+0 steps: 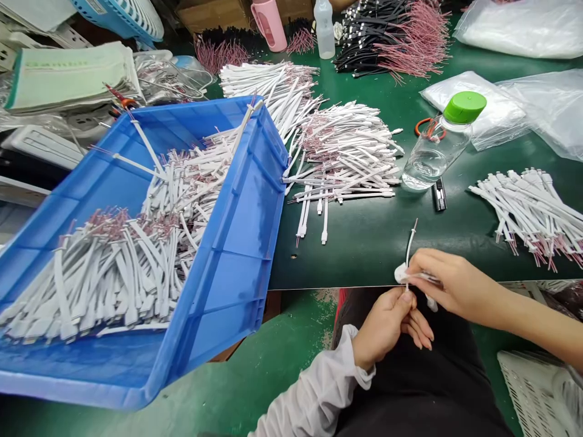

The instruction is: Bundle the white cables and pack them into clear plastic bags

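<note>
My left hand (392, 325) and my right hand (449, 282) meet at the near edge of the green table (364, 243). Between them they hold one short white cable (410, 243); its free end sticks up over the table. The right fingers pinch a small white cloth or pad (401, 274) around the cable. The left thumb and forefinger pinch the cable's lower end, the other fingers loosely curled. A pile of similar white cables (532, 209) lies to the right, and a bigger heap (346, 155) lies in the middle.
A tilted blue crate (237, 243) full of white cables stands at left, overhanging the table edge. A clear bottle with a green cap (437, 149) lies near a small black object (439, 195). Plastic bags (537, 103), black cables (378, 36) and a white bottle (324, 27) sit farther back.
</note>
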{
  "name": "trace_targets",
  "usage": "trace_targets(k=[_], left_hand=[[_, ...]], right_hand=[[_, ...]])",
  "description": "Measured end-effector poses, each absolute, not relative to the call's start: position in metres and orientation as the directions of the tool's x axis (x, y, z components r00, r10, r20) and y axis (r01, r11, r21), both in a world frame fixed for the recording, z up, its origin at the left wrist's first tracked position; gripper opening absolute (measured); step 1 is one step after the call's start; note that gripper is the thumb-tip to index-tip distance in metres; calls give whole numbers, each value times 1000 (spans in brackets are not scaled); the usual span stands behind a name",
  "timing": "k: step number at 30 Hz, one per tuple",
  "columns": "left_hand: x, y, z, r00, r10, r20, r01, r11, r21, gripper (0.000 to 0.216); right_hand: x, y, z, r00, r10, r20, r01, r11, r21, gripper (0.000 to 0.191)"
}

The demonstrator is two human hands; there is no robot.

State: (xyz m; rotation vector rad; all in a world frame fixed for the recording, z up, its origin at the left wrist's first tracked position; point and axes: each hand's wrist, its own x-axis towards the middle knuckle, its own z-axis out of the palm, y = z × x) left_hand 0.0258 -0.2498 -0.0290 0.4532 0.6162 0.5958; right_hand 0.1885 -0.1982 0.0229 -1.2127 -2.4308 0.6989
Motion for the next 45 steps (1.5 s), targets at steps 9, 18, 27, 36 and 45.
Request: trace_targets(k=[9,18,27,36,45], left_hand=[[36,-256,-25,589,697,-410,-444,703,556,40],[36,-256,-24,594,703,-392,-485,701,523,38],[37,-256,-22,577,703,-416,-487,705,515,39],[35,-258,-20,558,719,-414,-532,693,487,39],[22,-260,-15,512,735,-444,-457,671,584,36]], right_hand=[[192,-193,24,-587,798,137,669,574,-472,11],[192,-195,22,-578,803,146,665,567,-486,10],[187,-195,23,-606,780,157,674,608,-420,14],[211,-129,78,-261,846,465,882,405,-242,14],[200,-46,120,20,771,636,969,142,-204,31]])
